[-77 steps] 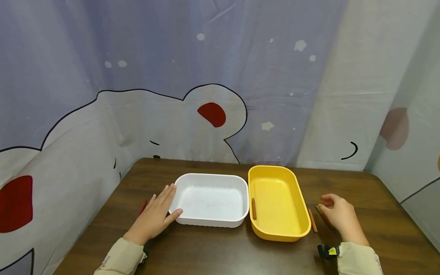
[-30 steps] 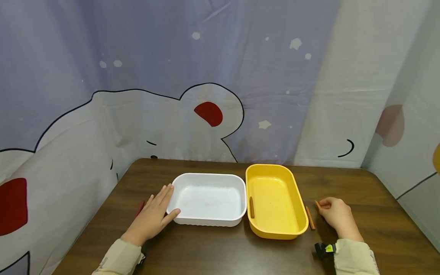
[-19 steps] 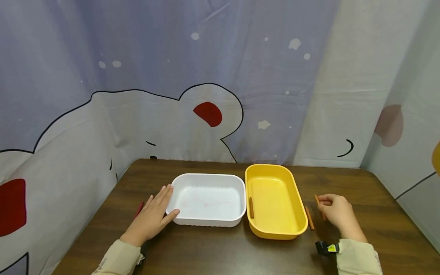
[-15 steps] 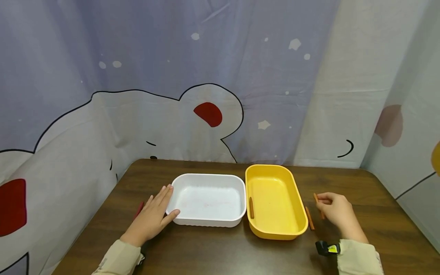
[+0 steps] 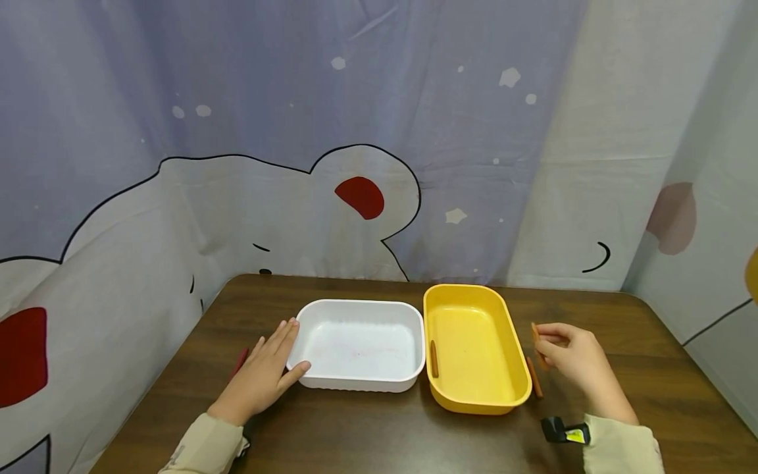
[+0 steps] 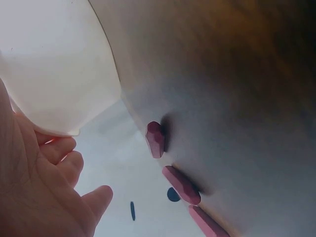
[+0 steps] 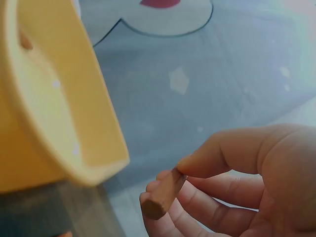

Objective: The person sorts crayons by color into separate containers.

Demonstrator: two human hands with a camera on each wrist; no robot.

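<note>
Between thumb and fingers, my right hand (image 5: 577,355) pinches a short brown faceted stick (image 7: 163,197), just right of the yellow tray (image 5: 520,368). A second brown stick (image 5: 534,378) lies on the table along that tray's right side, and another brown stick (image 5: 434,359) rests inside against its left wall. My left hand (image 5: 260,378) is spread flat, thumb and fingertips touching the left end of the white tray (image 5: 358,342). In the left wrist view, dark pink faceted sticks (image 6: 181,185) lie on the table beyond that hand.
The white and yellow trays stand side by side on a brown wooden table (image 5: 379,434). A printed curtain (image 5: 266,204) hangs behind the table's far edge and along its sides. A black wrist device (image 5: 562,431) sits on the right wrist.
My right hand has taken up a brown stick from the table and moved it up and left towards the yellow tray. My left hand has stayed at the white tray.
</note>
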